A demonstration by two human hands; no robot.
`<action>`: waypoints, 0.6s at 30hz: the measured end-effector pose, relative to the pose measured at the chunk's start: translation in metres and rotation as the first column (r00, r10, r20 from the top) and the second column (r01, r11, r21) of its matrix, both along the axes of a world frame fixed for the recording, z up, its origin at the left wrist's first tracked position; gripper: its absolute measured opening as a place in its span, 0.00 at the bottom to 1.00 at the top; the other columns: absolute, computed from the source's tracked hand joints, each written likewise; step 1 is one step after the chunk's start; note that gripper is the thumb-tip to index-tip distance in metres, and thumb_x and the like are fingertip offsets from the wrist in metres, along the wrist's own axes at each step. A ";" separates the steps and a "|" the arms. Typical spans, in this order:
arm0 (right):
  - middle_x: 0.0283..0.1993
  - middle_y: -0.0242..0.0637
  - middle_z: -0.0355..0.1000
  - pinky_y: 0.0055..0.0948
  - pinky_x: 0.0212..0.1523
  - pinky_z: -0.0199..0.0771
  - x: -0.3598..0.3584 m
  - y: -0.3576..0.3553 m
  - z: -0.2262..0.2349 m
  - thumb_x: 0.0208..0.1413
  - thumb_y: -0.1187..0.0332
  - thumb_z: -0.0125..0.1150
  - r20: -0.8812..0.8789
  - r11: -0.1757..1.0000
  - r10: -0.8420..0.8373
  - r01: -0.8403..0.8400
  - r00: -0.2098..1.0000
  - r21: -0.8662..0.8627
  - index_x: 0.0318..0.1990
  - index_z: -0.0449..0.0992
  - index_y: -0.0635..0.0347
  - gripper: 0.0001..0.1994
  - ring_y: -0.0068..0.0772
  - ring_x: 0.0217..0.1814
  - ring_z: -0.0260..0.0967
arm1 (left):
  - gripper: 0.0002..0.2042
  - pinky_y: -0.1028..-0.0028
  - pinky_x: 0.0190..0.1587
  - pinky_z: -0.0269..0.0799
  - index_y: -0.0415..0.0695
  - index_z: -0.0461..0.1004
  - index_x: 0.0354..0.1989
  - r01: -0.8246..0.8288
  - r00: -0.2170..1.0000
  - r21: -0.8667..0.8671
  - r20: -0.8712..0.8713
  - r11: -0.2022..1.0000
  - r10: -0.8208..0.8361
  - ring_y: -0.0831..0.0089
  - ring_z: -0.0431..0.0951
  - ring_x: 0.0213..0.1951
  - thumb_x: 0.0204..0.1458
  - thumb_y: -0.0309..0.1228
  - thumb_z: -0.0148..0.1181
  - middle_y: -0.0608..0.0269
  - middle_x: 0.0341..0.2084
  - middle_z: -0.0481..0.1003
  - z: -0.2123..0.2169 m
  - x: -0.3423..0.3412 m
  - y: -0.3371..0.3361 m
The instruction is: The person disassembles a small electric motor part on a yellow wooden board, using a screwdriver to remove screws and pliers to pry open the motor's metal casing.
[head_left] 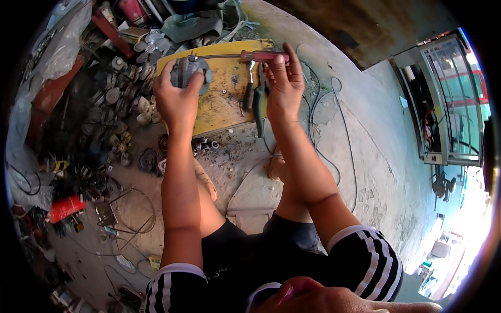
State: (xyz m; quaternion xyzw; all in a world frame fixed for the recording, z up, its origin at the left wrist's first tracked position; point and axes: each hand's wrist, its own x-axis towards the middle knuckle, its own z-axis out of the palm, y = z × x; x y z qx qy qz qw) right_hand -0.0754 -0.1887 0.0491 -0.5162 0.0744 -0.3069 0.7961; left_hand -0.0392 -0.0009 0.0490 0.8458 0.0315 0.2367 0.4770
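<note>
My left hand [178,107] is closed around a grey metal motor housing [183,73] over the far left of a yellow board [222,112]. In my right hand [286,94] is a screwdriver with a red handle [254,56]. Its long shaft runs level to the left, and the tip meets the top of the motor housing near a small metal fitting. Fingers and thumb grip the handle's right end. Below the screwdriver, a dark-handled tool with a bright bent shaft [249,96] lies on the board, beside pliers with dark green handles [258,112].
Motor parts and fan blades [122,146] are heaped along the left. Small debris [229,148] litters the floor before the board. A black cable [315,99] loops to its right. A red cylinder [67,207] lies far left; a glass-fronted cabinet [451,99] stands right.
</note>
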 end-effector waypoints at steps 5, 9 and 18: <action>0.55 0.34 0.72 0.29 0.60 0.67 0.000 0.001 0.005 0.66 0.65 0.57 0.105 0.999 0.048 -0.046 0.993 -0.026 0.68 0.61 0.58 0.25 0.26 0.58 0.69 | 0.30 0.58 0.52 0.71 0.44 0.76 0.52 -0.019 0.999 -0.015 0.037 1.000 0.020 0.50 0.76 0.48 0.39 0.43 0.72 0.48 0.46 0.73 -0.004 0.002 -0.002; 0.54 0.31 0.73 0.30 0.58 0.66 -0.005 0.000 0.008 0.67 0.63 0.56 -0.056 0.997 0.056 -0.053 0.997 0.049 0.69 0.61 0.55 0.25 0.23 0.57 0.70 | 0.30 0.58 0.54 0.70 0.43 0.76 0.52 -0.028 0.999 -0.031 0.042 0.999 0.029 0.50 0.74 0.50 0.39 0.43 0.72 0.47 0.46 0.73 -0.006 0.001 -0.003; 0.57 0.34 0.72 0.30 0.59 0.67 -0.002 -0.001 0.008 0.67 0.65 0.57 -0.024 0.995 0.071 -0.070 0.997 0.066 0.68 0.61 0.58 0.25 0.25 0.57 0.69 | 0.30 0.57 0.53 0.69 0.40 0.76 0.51 -0.003 0.998 -0.045 0.066 0.999 0.006 0.49 0.72 0.51 0.38 0.43 0.72 0.47 0.46 0.73 -0.005 0.002 -0.002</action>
